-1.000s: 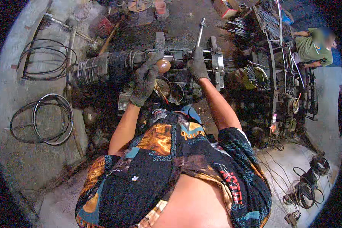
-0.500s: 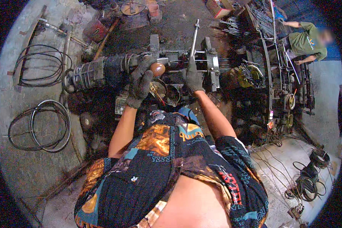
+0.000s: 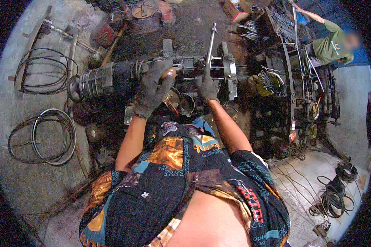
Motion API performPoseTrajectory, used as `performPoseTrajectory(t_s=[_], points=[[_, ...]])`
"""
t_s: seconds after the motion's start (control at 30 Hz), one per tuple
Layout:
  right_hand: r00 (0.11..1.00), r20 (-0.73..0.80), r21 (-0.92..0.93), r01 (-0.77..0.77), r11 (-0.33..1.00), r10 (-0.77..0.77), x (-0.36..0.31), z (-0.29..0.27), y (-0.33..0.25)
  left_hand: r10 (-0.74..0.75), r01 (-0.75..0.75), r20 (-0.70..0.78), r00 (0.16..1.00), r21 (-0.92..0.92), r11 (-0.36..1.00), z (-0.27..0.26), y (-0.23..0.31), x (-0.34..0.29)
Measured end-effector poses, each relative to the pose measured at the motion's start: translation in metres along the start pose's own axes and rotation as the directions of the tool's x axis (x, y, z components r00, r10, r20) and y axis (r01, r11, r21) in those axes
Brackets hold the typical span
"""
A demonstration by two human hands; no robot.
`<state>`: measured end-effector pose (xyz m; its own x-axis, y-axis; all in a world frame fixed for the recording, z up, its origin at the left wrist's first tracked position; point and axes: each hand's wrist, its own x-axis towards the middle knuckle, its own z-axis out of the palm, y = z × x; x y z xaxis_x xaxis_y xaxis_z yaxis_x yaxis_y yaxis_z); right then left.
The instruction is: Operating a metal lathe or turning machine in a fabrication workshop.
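Note:
My left hand (image 3: 153, 91), in a dark grey knit glove, closes around a glossy reddish-brown round knob (image 3: 169, 73) at the machine's middle; only part of the knob shows past the fingers. To its right, my right hand (image 3: 208, 85), gloved alike, is wrapped about the lower end of a long metal lever (image 3: 211, 43) that points up and away. Both hands are over a greasy lathe-like machine (image 3: 167, 47) with metal rods running across to an upright block (image 3: 231, 74) on the right. Just below and between the hands sit round metal pans (image 3: 187, 103).
A yellow container (image 3: 268, 84) of metal pieces stands right of the machine. Metal rods (image 3: 286, 26) lie on a rack where another person (image 3: 327, 49) works. Coiled wire (image 3: 43, 138) lies on the left floor, and dark cables (image 3: 334, 201) at lower right.
My left hand has shifted over the knob and hides more of it. My right hand stays on the lever. The other person has raised an arm toward the long rod.

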<state>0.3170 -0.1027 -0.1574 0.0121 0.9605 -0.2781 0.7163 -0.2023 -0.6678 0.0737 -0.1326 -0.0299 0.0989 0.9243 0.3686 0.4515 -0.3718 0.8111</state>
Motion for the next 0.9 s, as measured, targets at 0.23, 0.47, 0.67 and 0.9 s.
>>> performPoseTrajectory(t_s=[0.23,0.47,0.67,0.9], points=[[0.987,-0.101,-0.033,0.12,0.992,-0.123,0.006,0.007,0.016,-0.098,0.098,-0.013,0.995,0.031,0.995,-0.001,0.002,-0.009],[0.954,-0.222,-0.081,0.186,0.979,-0.2,0.018,0.015,0.044,-0.099,0.104,-0.088,0.991,0.053,0.993,0.0,0.003,-0.015],[0.932,-0.259,-0.13,0.227,0.965,-0.254,0.03,0.022,0.063,-0.16,0.156,-0.06,0.985,-0.066,0.986,0.006,-0.01,-0.017],[0.92,-0.274,-0.106,0.26,0.96,-0.279,0.035,0.028,0.075,-0.167,0.154,-0.123,0.978,-0.104,0.983,0.015,-0.02,-0.024]])
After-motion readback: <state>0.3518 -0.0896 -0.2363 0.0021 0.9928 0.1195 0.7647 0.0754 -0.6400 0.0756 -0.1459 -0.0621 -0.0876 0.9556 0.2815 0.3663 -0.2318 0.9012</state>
